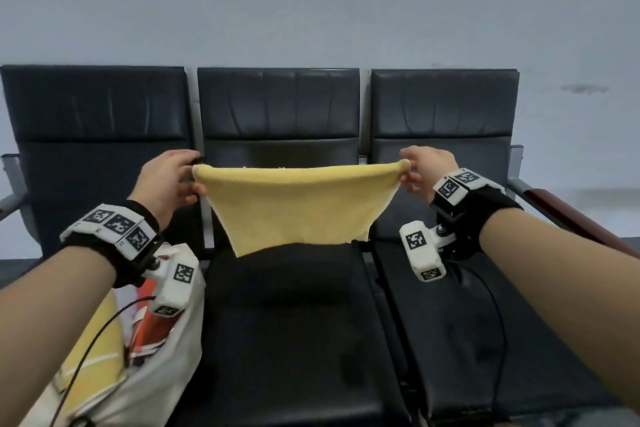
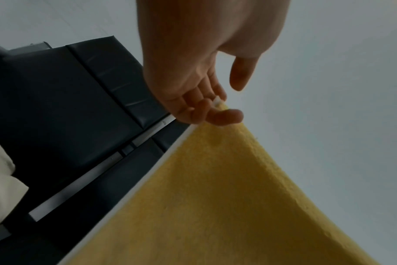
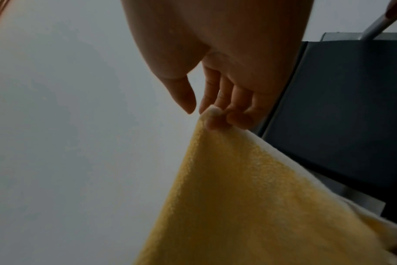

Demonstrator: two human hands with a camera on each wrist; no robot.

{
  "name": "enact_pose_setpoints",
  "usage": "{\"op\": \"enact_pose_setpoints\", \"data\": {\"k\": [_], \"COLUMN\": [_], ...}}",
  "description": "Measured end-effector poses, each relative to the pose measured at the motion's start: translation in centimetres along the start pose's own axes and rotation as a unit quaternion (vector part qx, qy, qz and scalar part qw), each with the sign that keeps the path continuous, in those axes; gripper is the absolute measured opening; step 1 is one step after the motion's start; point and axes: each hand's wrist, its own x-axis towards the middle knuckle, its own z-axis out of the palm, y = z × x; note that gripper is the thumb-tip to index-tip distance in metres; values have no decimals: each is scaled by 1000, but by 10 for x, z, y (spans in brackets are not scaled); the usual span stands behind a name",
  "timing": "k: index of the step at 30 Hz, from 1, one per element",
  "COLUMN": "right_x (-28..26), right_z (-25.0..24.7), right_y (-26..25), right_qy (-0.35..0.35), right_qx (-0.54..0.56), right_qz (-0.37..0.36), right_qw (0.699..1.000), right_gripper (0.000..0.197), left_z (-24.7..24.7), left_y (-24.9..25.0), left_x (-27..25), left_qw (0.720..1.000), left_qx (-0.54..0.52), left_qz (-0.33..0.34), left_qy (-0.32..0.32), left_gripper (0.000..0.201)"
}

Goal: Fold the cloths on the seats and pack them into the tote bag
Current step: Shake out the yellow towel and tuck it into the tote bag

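A yellow cloth (image 1: 294, 204) hangs stretched in the air above the middle black seat (image 1: 298, 322). My left hand (image 1: 173, 180) pinches its top left corner and my right hand (image 1: 420, 168) pinches its top right corner. In the left wrist view the curled fingers (image 2: 206, 111) hold the corner of the yellow cloth (image 2: 227, 206). The right wrist view shows fingertips (image 3: 224, 118) clamped on the other corner of the cloth (image 3: 249, 206). A white tote bag (image 1: 162, 357) with a red and yellow print stands on the left seat, below my left forearm.
Three black padded seats stand in a row against a grey wall (image 1: 311, 3). A brown armrest (image 1: 568, 215) sticks out at the far right. A thin black cable (image 1: 498, 333) lies over the right seat, and another runs across the tote bag.
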Motion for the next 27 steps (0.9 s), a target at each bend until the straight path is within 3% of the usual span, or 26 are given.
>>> {"op": "enact_pose_setpoints", "data": {"k": [3,7,10,13,17,21,24,27], "right_x": [-4,-25,-47,-59,-52,-36,-29,-22], "right_z": [-7,-19,-28,-32,-9,49,108,172], "right_y": [54,165,250,301,294,269,264,272], "right_qy": [12,-6,-66,-97,-147,-192,-228,-255], "right_qx": [-48,-137,-226,-299,-400,-446,-489,-535], "right_qz": [32,138,255,323,243,149,83,27], "right_qw": [998,981,938,893,871,862,838,805], "right_gripper": [17,16,7,23,19,12,12,16], "left_z": [-4,-10,-17,-28,-42,-61,-68,-71], "left_y": [-44,-142,-224,-283,-313,-325,-330,-330], "left_x": [-22,-74,-114,-138,-142,-142,-141,-130], "left_qw": [998,981,952,923,916,909,895,845], "left_qx": [60,134,176,202,209,223,284,415], "left_qz": [-29,-137,-237,-316,-337,-345,-312,-231], "left_qy": [-3,-42,-79,-87,-57,-68,-146,-245], "left_gripper": [20,14,12,25,31,29,26,31]}}
